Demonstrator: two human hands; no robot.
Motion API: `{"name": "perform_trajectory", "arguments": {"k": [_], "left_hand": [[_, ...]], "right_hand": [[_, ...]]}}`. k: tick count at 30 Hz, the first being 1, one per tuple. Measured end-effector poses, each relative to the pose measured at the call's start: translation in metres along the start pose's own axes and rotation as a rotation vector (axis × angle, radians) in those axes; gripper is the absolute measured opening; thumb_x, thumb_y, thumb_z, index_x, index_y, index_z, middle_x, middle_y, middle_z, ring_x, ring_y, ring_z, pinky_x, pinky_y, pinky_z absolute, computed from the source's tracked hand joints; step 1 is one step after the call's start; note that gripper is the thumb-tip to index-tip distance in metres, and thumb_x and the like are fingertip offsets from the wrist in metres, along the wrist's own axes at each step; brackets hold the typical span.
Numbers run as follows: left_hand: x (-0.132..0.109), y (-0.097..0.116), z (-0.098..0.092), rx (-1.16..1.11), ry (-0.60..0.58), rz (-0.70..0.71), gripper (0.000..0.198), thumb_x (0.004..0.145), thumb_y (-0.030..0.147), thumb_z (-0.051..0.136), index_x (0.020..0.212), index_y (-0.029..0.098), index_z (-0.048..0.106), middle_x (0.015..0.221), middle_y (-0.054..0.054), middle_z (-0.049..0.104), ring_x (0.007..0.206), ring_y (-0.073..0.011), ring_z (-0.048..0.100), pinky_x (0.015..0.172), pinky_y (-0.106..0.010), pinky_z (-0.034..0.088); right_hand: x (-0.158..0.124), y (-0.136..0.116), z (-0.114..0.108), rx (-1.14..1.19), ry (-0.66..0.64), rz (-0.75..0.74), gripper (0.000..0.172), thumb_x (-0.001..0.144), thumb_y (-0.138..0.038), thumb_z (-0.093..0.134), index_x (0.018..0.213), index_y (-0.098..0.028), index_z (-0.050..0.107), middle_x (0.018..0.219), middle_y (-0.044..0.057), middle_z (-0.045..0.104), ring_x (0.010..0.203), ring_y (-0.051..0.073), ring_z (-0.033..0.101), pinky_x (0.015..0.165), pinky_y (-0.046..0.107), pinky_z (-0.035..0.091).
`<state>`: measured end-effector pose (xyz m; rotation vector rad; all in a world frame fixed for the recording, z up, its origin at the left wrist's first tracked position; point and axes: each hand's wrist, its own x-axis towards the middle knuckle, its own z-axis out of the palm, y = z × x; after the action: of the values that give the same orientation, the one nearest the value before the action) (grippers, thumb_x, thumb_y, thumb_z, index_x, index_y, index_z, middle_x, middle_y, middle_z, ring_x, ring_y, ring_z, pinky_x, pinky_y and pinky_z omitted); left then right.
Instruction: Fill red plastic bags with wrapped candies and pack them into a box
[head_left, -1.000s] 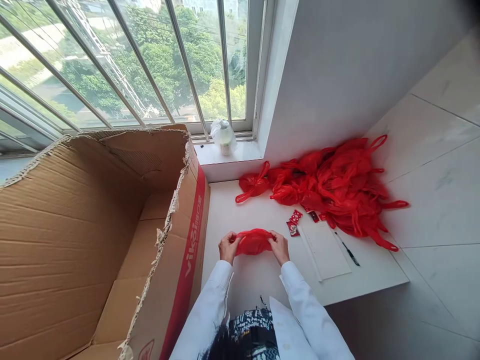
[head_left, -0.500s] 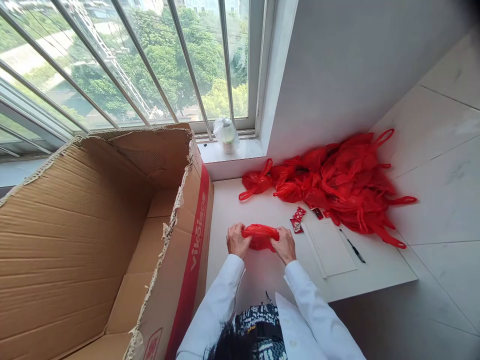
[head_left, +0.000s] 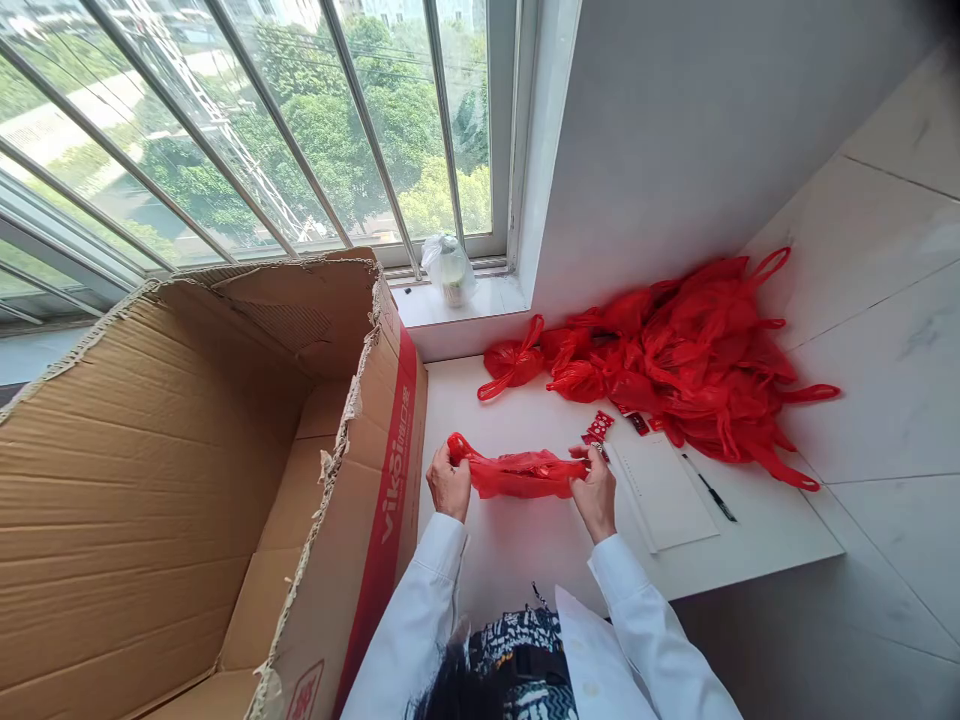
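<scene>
A red plastic bag (head_left: 523,474) is stretched sideways between my two hands, above the white table (head_left: 495,560). My left hand (head_left: 450,485) grips its left end, where a handle loop sticks up past the fingers. On the other end, my right hand (head_left: 595,492) has its fingers closed round the plastic. The bag looks thin and crumpled along its middle; whatever lies inside it cannot be made out. Small red packets (head_left: 598,428) lie just beyond my right hand, partly hidden by its fingers.
Red bags are piled (head_left: 697,340) against the wall. A notebook (head_left: 667,500) and black pen (head_left: 711,488) lie at the right. A large open cardboard box (head_left: 360,450) stands close on the left. A clear-bagged cup (head_left: 450,272) sits on the sill below the barred window.
My hands have moved apart, left hand to the left and right hand to the right. The red bag between them has gone from bunched to stretched out, with a handle loop now showing.
</scene>
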<state>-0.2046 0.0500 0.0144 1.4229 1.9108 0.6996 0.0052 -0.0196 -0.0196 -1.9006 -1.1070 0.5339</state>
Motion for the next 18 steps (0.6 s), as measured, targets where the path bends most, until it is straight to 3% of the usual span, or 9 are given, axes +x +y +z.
{"name": "perform_trajectory", "arguments": {"k": [5, 10, 14, 18], "left_hand": [[-0.012, 0.000, -0.016, -0.129, -0.096, 0.033, 0.024, 0.091, 0.035, 0.057, 0.102, 0.014, 0.061, 0.097, -0.004, 0.065, 0.081, -0.0155, 0.063, 0.072, -0.034, 0.055], [-0.033, 0.001, -0.029, -0.273, -0.196, 0.087, 0.028, 0.092, 0.039, 0.056, 0.091, 0.012, 0.062, 0.085, -0.001, 0.064, 0.075, -0.0151, 0.063, 0.069, -0.032, 0.054], [-0.047, 0.004, -0.032, -0.364, -0.275, 0.127, 0.032, 0.091, 0.043, 0.055, 0.083, 0.013, 0.062, 0.077, 0.001, 0.063, 0.073, -0.0147, 0.062, 0.070, -0.032, 0.052], [-0.053, 0.002, -0.029, -0.420, -0.307, 0.124, 0.038, 0.093, 0.046, 0.048, 0.088, 0.013, 0.066, 0.056, 0.004, 0.055, 0.059, -0.0132, 0.058, 0.065, -0.031, 0.051]], "right_hand": [[-0.004, -0.012, -0.012, -0.055, 0.004, -0.150, 0.042, 0.069, -0.013, 0.045, 0.111, -0.018, 0.053, 0.109, 0.011, 0.058, 0.096, 0.023, 0.056, 0.084, 0.038, 0.047], [-0.012, -0.034, -0.029, -0.123, -0.073, -0.338, 0.021, 0.084, -0.023, 0.050, 0.102, -0.020, 0.060, 0.107, 0.010, 0.060, 0.108, 0.025, 0.051, 0.098, 0.043, 0.040], [-0.011, -0.053, -0.025, -0.168, -0.256, -0.468, 0.021, 0.089, -0.020, 0.044, 0.099, -0.022, 0.063, 0.100, 0.007, 0.066, 0.098, 0.021, 0.058, 0.092, 0.035, 0.043], [-0.005, -0.047, -0.001, -0.299, -0.478, -0.497, 0.026, 0.083, -0.010, 0.045, 0.089, -0.024, 0.066, 0.083, 0.003, 0.069, 0.076, 0.017, 0.063, 0.072, 0.028, 0.045]]}}
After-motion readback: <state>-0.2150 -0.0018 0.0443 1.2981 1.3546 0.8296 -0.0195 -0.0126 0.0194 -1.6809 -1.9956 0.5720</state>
